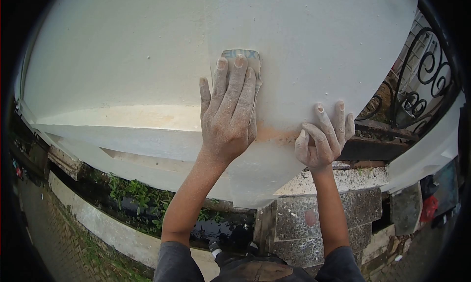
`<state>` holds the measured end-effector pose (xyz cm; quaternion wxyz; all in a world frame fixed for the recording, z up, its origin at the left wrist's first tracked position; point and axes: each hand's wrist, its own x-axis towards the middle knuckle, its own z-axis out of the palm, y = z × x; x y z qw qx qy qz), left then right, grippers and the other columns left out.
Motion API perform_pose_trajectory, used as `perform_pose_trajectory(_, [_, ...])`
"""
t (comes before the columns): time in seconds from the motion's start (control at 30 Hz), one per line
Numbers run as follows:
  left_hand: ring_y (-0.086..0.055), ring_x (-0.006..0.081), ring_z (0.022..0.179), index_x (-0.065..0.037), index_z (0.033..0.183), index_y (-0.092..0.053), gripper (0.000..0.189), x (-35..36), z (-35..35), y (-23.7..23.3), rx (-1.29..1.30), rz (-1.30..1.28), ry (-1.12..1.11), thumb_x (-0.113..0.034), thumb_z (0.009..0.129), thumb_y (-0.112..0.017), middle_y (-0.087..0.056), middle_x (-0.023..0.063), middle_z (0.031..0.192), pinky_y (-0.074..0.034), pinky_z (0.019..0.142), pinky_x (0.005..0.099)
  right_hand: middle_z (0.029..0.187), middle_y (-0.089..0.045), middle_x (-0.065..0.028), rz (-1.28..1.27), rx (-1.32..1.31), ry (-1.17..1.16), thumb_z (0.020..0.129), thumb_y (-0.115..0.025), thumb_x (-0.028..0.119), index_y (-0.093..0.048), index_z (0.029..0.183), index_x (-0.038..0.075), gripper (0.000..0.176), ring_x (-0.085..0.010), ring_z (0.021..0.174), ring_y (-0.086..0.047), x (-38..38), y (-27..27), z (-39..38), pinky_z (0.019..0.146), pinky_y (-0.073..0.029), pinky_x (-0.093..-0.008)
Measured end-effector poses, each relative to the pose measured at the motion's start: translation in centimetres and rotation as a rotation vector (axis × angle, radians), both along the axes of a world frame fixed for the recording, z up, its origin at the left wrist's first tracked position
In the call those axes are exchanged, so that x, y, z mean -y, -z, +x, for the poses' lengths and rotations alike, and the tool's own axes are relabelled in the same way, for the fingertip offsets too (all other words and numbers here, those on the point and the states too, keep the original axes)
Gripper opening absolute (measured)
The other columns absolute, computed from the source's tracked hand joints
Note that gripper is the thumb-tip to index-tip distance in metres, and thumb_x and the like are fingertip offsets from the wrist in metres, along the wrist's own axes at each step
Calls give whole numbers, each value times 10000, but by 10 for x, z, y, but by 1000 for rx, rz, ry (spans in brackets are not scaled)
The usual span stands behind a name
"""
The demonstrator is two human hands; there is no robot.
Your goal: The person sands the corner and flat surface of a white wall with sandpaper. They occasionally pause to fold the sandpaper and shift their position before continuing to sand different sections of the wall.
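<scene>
Sandpaper [253, 59] sat on the pale wall [314, 41], held under your left hand [228, 115], which pressed flat with its fingers a little apart. It looked light, bendy and rough, likely easy to tear, so its middle seemed the best spot to hold. Your right hand [323, 143] was by the wall, fingers bent and spread, pinching nothing.

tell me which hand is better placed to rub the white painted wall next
Probably the left hand: it lies over the pale paper sheet with blue lettering, against the white painted wall. The right hand shows no sheet under it.
</scene>
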<state>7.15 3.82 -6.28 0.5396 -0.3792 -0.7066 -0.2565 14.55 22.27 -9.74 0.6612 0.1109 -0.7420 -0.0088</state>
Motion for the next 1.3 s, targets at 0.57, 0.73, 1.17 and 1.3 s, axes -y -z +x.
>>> perform_pose_trajectory(0.57, [-221,326,1316,39,1238,-437,436,3,0,34,-23,-25,-37,-39,810,-465,-381,160,1349,-3,1064,512,1074,-634,-8,2,3,2,713,-545,174,-606,697,206,71,-322,1201,-430,0,1,0,1063,-150,-446])
perform_pose_trajectory(0.73, [-213,333,1318,39,1241,-436,441,-1,2,3,49,44,11,-31,807,-467,-380,174,1346,-26,1066,509,1077,-632,-5,-1,-9,0,714,-546,171,-604,698,210,72,-323,1201,-429,0,2,-1,1065,-146,-445])
perform_pose_trajectory(1.17, [-217,345,1314,34,1234,-443,447,4,6,82,98,-16,25,-1,788,-458,-377,174,1349,-38,1064,512,1070,-635,-7,8,-7,8,711,-540,170,-604,703,215,79,-312,1201,-432,-1,1,-2,1070,-145,-439])
perform_pose_trajectory(1.3, [-206,347,1316,32,1242,-436,452,4,2,64,17,-21,-21,-13,793,-458,-373,176,1351,-21,1068,508,1061,-638,-5,6,-15,3,714,-539,170,-606,702,210,79,-313,1199,-434,-1,1,-2,1069,-146,-441])
